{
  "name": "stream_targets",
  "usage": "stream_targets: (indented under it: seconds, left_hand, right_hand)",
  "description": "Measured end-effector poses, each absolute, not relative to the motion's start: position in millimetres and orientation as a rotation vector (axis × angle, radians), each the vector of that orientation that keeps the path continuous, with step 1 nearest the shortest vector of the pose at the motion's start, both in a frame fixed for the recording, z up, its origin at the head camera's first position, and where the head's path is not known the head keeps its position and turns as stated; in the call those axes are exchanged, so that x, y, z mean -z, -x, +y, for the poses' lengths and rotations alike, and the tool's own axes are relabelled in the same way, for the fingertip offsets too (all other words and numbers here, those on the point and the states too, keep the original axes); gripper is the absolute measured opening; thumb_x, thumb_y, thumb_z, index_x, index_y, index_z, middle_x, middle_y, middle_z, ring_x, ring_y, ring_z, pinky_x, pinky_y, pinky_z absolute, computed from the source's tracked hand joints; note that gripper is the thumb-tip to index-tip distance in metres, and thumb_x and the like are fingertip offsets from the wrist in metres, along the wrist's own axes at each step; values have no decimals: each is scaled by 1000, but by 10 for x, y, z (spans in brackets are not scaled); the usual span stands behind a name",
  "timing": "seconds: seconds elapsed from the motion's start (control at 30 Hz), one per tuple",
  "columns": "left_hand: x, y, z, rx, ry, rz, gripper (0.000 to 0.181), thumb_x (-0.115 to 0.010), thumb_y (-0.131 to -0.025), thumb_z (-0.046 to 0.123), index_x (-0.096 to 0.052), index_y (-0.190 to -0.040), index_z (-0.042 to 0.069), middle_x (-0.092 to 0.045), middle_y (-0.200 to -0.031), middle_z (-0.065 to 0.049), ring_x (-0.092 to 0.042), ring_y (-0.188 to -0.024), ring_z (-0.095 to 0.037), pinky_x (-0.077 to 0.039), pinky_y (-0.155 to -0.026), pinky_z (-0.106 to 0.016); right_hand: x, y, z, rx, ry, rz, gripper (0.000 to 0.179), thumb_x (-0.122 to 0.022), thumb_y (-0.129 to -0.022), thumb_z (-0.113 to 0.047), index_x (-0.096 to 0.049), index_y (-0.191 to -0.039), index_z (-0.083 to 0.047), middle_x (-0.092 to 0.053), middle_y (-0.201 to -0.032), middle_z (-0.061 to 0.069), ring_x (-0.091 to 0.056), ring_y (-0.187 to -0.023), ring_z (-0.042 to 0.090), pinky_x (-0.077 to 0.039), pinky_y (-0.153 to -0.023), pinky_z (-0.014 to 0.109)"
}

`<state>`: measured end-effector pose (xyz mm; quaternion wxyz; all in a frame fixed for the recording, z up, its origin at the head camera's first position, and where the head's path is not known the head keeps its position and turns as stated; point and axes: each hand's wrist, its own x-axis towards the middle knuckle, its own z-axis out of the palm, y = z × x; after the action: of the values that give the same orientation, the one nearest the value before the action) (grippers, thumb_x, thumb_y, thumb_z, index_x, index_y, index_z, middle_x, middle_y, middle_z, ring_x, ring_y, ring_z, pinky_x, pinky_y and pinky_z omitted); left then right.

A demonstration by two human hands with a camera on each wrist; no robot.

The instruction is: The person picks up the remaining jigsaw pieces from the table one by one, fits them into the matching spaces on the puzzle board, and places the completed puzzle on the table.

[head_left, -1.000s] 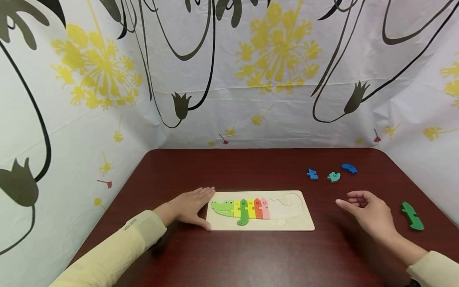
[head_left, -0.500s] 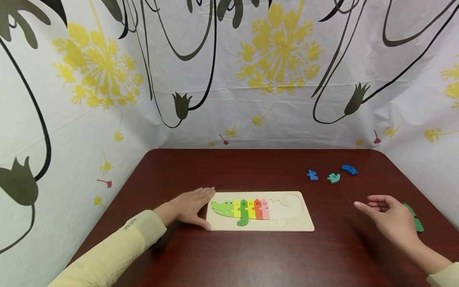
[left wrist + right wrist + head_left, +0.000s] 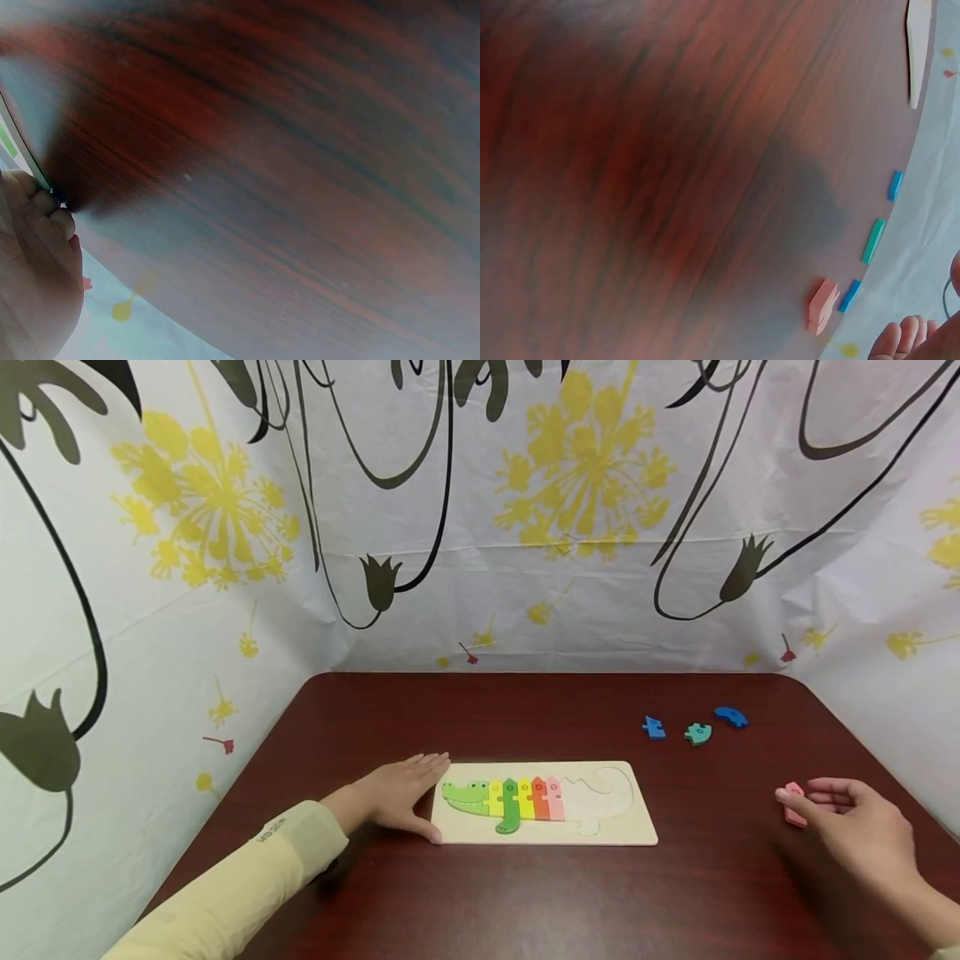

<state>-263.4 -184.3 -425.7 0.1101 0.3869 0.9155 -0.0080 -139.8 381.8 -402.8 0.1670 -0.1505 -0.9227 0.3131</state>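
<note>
My left hand (image 3: 397, 792) rests at the left end of a pale wooden puzzle board (image 3: 611, 831), fingertips at the back corner and thumb at the front corner. Colourful crocodile pieces (image 3: 525, 799) fill its left and middle; the tail part shows bare outlines. In the left wrist view, my left hand (image 3: 37, 262) touches the board's edge. My right hand (image 3: 862, 831) hovers at the right, fingers loosely bent and holding nothing. Partly behind its thumb, a pink puzzle piece (image 3: 793, 814) shows. In the right wrist view this pink piece (image 3: 823, 306) lies on the table, apart from the fingers (image 3: 907, 334).
Towards the back right of the dark red-brown table (image 3: 480, 902) lie a blue piece (image 3: 653, 727), a teal piece (image 3: 698, 733) and a curved blue piece (image 3: 731, 717). A patterned white cloth (image 3: 480, 602) hangs behind the table.
My right hand has moved to the right, uncovering the pink piece and now hiding the green piece behind it. The left hand and the board have stayed in place.
</note>
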Motion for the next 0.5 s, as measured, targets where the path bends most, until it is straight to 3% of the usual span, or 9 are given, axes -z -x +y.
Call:
stream_targets:
  seconds: [0.13,0.27,0.4,0.5]
  left_hand:
    - [4248,2623,-1839,23,-1133,2686,121,-45,-73,88,-14,-156,6,-13,-162,-7,-12,-147,-19,-16,-117,-35]
    - [4252,2629,-1837,40,-1122,2688,121,-43,-72,89,-13,-156,7,-12,-162,-6,-11,-147,-18,-16,-117,-34]
    - [4260,2640,-1837,52,-1121,2691,122,-42,-71,90,-13,-157,8,-12,-162,-5,-11,-147,-18,-16,-117,-34]
    - [4259,2638,-1836,41,-1120,2687,121,-43,-71,90,-13,-157,8,-12,-162,-5,-11,-147,-18,-16,-117,-35]
  right_hand:
    - [4026,1390,3874,-839,519,-2659,69,-70,-85,-52,-57,-116,8,-67,-94,20,-36,-61,-18,-34,-59,29]
    - [4040,1395,3924,-820,569,-2693,72,-70,-84,-53,-56,-115,11,-65,-96,24,-40,-63,-9,-36,-59,31]
    - [4072,1401,3967,-812,598,-2729,74,-70,-83,-55,-56,-113,12,-65,-91,23,-54,-71,16,-37,-61,35]
    - [4095,1401,3994,-820,608,-2760,77,-69,-84,-56,-54,-113,13,-66,-90,25,-57,-84,34,-37,-61,37]
